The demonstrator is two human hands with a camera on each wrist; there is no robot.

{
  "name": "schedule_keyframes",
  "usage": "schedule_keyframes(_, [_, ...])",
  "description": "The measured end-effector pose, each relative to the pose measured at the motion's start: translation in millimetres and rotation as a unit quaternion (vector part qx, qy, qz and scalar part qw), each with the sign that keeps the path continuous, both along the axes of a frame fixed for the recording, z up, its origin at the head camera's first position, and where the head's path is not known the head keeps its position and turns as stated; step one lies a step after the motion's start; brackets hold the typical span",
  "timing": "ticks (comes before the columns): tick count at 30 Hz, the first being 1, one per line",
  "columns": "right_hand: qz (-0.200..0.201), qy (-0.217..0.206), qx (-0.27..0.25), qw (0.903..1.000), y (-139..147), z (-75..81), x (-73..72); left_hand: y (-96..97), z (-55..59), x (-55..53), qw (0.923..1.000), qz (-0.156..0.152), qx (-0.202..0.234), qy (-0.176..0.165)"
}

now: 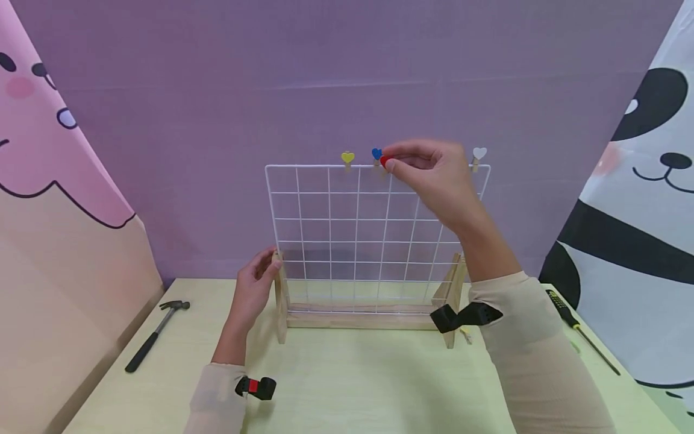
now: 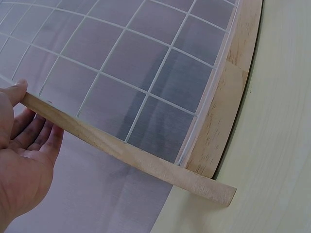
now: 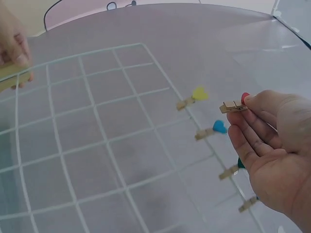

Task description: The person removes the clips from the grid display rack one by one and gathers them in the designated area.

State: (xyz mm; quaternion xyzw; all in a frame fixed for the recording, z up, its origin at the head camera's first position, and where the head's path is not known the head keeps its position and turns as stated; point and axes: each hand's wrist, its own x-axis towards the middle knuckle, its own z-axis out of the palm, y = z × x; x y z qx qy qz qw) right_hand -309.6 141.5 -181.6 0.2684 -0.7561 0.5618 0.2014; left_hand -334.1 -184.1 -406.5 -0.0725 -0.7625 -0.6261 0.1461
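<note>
A white wire grid (image 1: 356,219) stands upright in a wooden stand (image 1: 363,320). My left hand (image 1: 255,286) grips the top of the stand's left post (image 2: 121,150), thumb on one side and fingers on the other. Above the grid's top wire, my right hand (image 1: 439,172) pinches a small wooden clothespin (image 3: 234,107) by its red heart end. Clothespins with a yellow heart (image 1: 347,157), a blue heart (image 1: 376,154) and a white heart (image 1: 479,153) sit on that wire. The right wrist view shows darker-topped clothespins (image 3: 228,172) further along, partly behind the hand.
On the table's left lies a claw hammer (image 1: 157,334). A screwdriver (image 1: 580,328) with a black and yellow handle lies along the right edge. Close to the stand's right foot is a small yellowish item (image 1: 466,334). A purple cloth (image 1: 217,120) hangs behind.
</note>
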Motion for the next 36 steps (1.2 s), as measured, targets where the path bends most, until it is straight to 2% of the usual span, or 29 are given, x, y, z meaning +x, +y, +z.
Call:
schedule_keyframes(9, [-0.035,-0.01,0.058,0.9976,22.5,-22.1,7.1,0.1,0.1,0.1,1.0,-0.004,0.002,0.003])
schedule_keyframes(16, [-0.04,-0.006,0.067,0.9969,39.0,-35.3,11.1,-0.7,-0.5,-0.9,0.9996,-0.014,0.02,0.011])
schedule_keyframes(21, [-0.056,-0.021,0.075,0.9954,51.8,-47.7,15.5,-1.5,-1.0,-1.6,0.9996,-0.017,0.02,0.011])
schedule_keyframes(31, [-0.066,-0.042,0.088,0.993,76.6,-78.3,24.9,-1.7,-0.5,0.2,0.9998,-0.01,0.014,0.011])
schedule_keyframes(36, [-0.064,-0.038,0.099,0.9922,88.5,-94.6,27.6,-3.1,0.5,1.5,0.9998,-0.01,0.017,0.008])
